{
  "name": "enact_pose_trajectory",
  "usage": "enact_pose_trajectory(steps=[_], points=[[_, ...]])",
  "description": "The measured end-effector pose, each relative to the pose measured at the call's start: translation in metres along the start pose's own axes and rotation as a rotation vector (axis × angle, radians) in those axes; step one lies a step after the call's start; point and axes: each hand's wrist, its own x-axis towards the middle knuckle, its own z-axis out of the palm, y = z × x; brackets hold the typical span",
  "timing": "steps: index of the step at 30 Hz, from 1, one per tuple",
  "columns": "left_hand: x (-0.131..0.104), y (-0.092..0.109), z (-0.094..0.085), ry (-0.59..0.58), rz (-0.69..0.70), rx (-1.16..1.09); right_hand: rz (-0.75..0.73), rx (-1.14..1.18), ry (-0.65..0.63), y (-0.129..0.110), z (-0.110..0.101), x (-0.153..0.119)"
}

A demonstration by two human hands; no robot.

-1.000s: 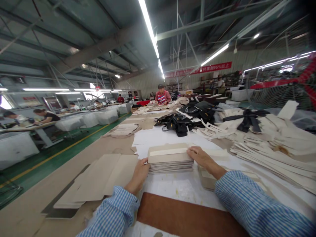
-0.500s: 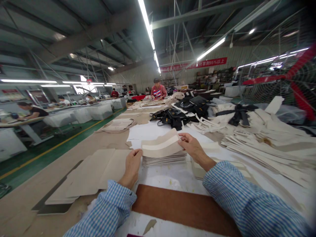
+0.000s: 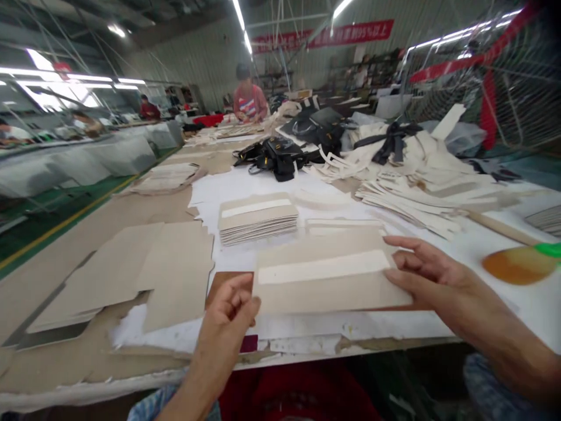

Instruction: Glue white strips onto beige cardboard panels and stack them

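Observation:
A beige panel with a white strip along it (image 3: pixel 324 283) is held up near the table's front edge. My left hand (image 3: pixel 232 310) pinches its left end between thumb and fingers. At the panel's right end, my right hand (image 3: pixel 427 272) grips the edge with thumb and fingers. Partly hidden beneath the panel lies a brown sheet (image 3: pixel 223 283). Behind it stands a neat stack of similar panels (image 3: pixel 258 219), the top one showing a white strip. Another stripped piece (image 3: pixel 342 225) lies just behind the held panel.
Large beige sheets (image 3: pixel 179 263) spread at the left. Black bags (image 3: pixel 280 155) and heaped off-white strips (image 3: pixel 416 187) lie farther back. An orange-brown object with a green end (image 3: pixel 519 266) is at the right. A person in red (image 3: pixel 249 102) works at the far end; a fan stands back right.
The panel has come off the stack and moved toward me, held by both hands over the brown sheet. The view has tilted down and shifted right, bringing the orange-brown object into sight.

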Motion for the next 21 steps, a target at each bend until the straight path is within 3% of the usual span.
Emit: enact_pose_trajectory(steps=[4,8,14,18,21], points=[[-0.028,-0.030,0.015,-0.086,-0.055,0.259,0.165,-0.163,-0.138,0.047,-0.015,-0.037],[-0.032,-0.039,0.018,-0.105,-0.058,0.490,0.160,-0.329,-0.138,0.084,-0.017,-0.044],[-0.028,-0.051,0.011,-0.123,-0.021,0.634,0.075,-0.516,-0.084,0.094,-0.009,-0.038],[-0.030,-0.057,0.003,0.013,0.135,0.821,0.037,-0.678,0.106,0.089,-0.020,-0.039],[-0.030,-0.052,0.010,0.063,0.456,0.921,0.045,-0.651,0.336,0.083,-0.056,-0.038]])
